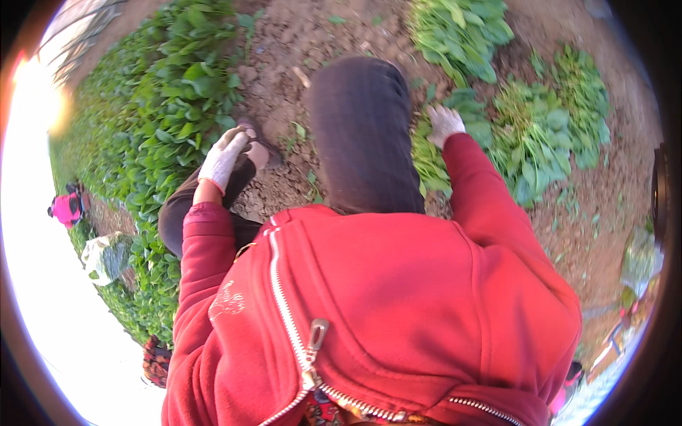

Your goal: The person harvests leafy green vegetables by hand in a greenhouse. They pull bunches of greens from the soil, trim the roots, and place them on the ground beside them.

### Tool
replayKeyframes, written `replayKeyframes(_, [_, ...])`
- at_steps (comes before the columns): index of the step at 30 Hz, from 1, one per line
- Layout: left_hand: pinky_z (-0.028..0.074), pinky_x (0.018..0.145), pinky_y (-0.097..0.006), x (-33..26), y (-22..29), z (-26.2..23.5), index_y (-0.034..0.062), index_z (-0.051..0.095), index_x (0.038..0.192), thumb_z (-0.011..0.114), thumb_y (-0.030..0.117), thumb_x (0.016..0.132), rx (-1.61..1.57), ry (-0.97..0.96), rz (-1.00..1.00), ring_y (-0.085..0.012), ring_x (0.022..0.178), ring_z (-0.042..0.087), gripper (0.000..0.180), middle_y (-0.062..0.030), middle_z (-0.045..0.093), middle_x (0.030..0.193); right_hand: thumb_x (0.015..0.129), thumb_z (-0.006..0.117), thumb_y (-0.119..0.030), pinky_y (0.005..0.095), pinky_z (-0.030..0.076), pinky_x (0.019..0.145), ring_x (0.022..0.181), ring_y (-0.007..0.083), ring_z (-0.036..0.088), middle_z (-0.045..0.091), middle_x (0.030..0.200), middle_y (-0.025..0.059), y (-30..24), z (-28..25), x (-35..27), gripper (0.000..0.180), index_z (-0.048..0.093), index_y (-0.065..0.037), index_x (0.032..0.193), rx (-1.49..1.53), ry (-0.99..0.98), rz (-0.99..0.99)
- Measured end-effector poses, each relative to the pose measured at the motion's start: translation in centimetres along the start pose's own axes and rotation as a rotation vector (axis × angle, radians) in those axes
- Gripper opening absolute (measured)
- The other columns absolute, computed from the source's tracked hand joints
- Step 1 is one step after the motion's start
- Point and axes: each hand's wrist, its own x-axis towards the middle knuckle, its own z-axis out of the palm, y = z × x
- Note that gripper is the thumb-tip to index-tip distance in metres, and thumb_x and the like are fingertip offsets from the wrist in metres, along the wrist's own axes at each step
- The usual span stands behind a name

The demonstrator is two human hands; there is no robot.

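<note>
My left hand [226, 157], in a whitish glove, is above my bent left leg, beside my sandalled foot [261, 150]. Its fingers are curled together; what is in them, if anything, is hidden. On the right, my right hand [445, 123], also gloved, reaches past my raised knee [362, 121] and lies on cut leafy greens, fingers somewhat apart. Broad dark leaves [472, 117] show just beyond its fingers, and paler stems [429, 162] poke out below it.
Dense rows of growing leafy greens [163, 106] fill the left side. More cut bunches lie on the soil, at the far right [462, 35] and farther right [533, 138]. Plastic bags [106, 257] and a person in pink [67, 207] are at the left edge; another bag [641, 261] is at right.
</note>
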Motion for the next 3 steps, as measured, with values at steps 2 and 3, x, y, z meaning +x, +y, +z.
replayKeyframes(2, [0.05,0.092,-0.028,-0.8,1.2,-0.6,0.0041,0.057,0.141,0.062,0.037,0.1,0.213,0.022,0.115,-0.0166,0.104,0.068,0.053,-0.0082,0.07,0.12,0.068,0.084,-0.026,0.0468,0.042,0.11,0.131,0.0308,0.055,0.058,0.132,0.0122,-0.6,-1.9,0.1,0.077,0.049,-0.016,0.136,0.021,-0.04,-0.038])
replayKeyframes(3, [0.05,0.096,-0.03,-1.5,1.7,-1.1,0.0073,0.056,0.143,0.063,0.038,0.1,0.305,0.018,0.14,-0.018,0.105,0.067,0.054,-0.007,0.069,0.122,0.068,0.084,-0.026,0.0468,0.042,0.11,0.131,0.0308,0.055,0.058,0.132,0.0122,-1.2,-3.2,1.3,0.077,0.049,-0.016,0.136,0.009,-0.013,-0.055])
